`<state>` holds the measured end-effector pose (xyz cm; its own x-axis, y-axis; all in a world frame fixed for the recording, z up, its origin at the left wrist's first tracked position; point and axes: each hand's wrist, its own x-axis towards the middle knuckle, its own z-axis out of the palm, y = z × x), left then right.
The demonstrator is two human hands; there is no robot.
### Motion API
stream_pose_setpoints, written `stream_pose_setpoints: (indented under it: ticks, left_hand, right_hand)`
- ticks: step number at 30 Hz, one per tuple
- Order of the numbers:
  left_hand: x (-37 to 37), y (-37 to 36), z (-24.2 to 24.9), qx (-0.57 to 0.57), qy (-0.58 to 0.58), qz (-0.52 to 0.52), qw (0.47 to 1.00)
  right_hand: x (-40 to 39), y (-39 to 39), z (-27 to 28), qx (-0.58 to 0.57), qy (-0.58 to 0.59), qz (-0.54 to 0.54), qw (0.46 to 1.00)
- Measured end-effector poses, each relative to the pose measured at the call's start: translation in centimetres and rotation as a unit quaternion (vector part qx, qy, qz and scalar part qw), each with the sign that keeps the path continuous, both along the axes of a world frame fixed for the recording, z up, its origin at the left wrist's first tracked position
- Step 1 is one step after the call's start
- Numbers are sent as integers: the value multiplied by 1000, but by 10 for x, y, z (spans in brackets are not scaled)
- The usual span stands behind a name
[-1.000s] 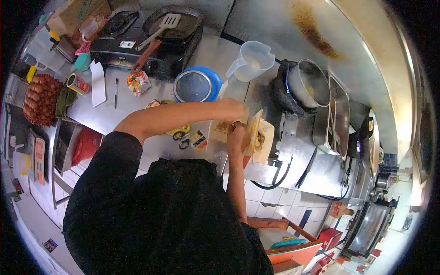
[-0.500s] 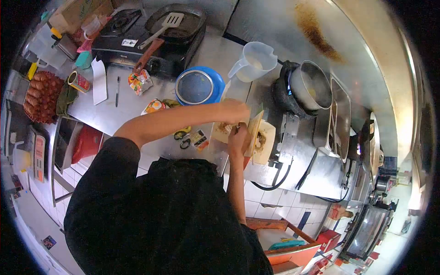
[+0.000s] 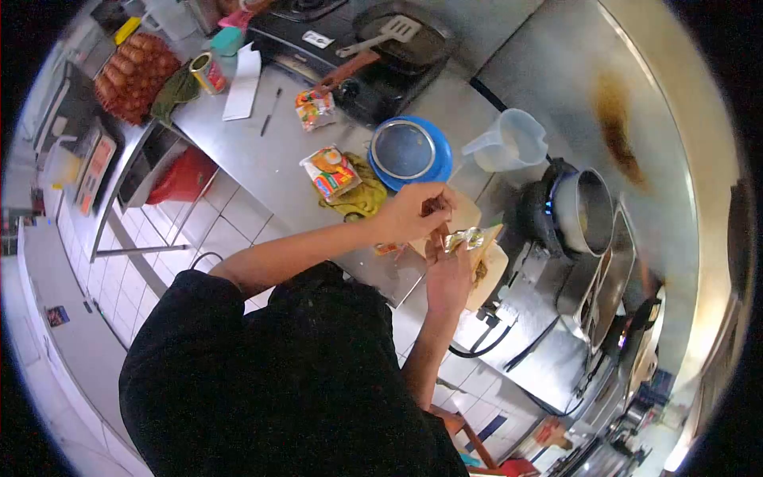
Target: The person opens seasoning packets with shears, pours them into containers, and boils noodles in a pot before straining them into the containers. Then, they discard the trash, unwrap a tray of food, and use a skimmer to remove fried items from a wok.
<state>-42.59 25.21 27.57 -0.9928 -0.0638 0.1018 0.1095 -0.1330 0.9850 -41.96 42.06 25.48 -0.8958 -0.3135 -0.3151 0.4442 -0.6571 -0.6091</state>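
Note:
My right hand (image 3: 447, 278) holds a small shiny foil sachet (image 3: 463, 239) at its fingertips, above a cream-coloured open box (image 3: 494, 270). Brown bits lie inside the box. Close above the sachet is my left hand (image 3: 413, 213), its fingers curled together; whatever they pinch is hidden. Next to the left hand stands a blue bowl (image 3: 444, 159) with a round sieve (image 3: 403, 149) over it. A bright noodle packet (image 3: 331, 172) and a yellow-green cloth or wrapper (image 3: 368, 191) lie left of the bowl.
A pot (image 3: 584, 211) sits on a burner with blue flame, near a clear measuring jug (image 3: 513, 141). A slotted spatula (image 3: 389, 36) rests on the square pan (image 3: 425, 49). Farther left are a pen (image 3: 271, 112), paper (image 3: 243, 83), a can (image 3: 207, 73) and eggs (image 3: 135, 75).
The view has swung, so the counter things appear shifted right and down. The foil sachet now shows in my right hand, and my left hand has lifted slightly off the right.

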Motion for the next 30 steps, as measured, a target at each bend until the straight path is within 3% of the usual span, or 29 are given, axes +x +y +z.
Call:
stream_pose_setpoints:
  ticks: [7,9,10,11,12,14,15,17,21,23,24,27,28,30]
  left_hand:
    - [34,-51,11,-41,8,-17,999]
    - [36,-78,4,-41,33,-9,999]
    - [38,-98,4,-99,-6,-12,995]
    - [38,-119,4,-158,-44,-15,986]
    - [33,-140,-20,-160,23,52,985]
    - [22,-196,-54,-332,-19,214,918]
    - [18,-219,-68,-332,-16,212,919]
    - [8,-261,-96,-522,-5,403,752]
    - [-3,-310,-154,-532,-56,342,772]
    - [-4,-316,-153,-501,-97,275,815]
    - [1,-321,-144,-445,-130,201,863]
    - [8,-319,-123,-468,-129,151,861]
    - [9,-319,-125,-465,-133,150,862]
    - [13,-323,-129,-417,-89,151,892]
  right_hand:
    - [9,-53,22,131,100,92,982]
    - [11,-80,30,312,62,136,938]
    - [13,-95,14,239,105,95,961]
    - [12,-110,0,240,106,91,961]
    - [8,-126,-12,266,114,85,953]
    - [-5,-157,-37,370,186,74,907]
    - [-14,-174,-51,371,186,71,907]
    - [-37,-214,-76,474,279,79,832]
    - [-65,-287,-105,521,309,135,784]
    - [-76,-320,-146,412,276,102,862]
    - [-82,-327,-166,434,284,120,846]
    - [-79,-351,-160,427,278,130,851]
    - [-73,-355,-129,515,312,112,790]
    - [-73,-359,-129,550,327,111,760]
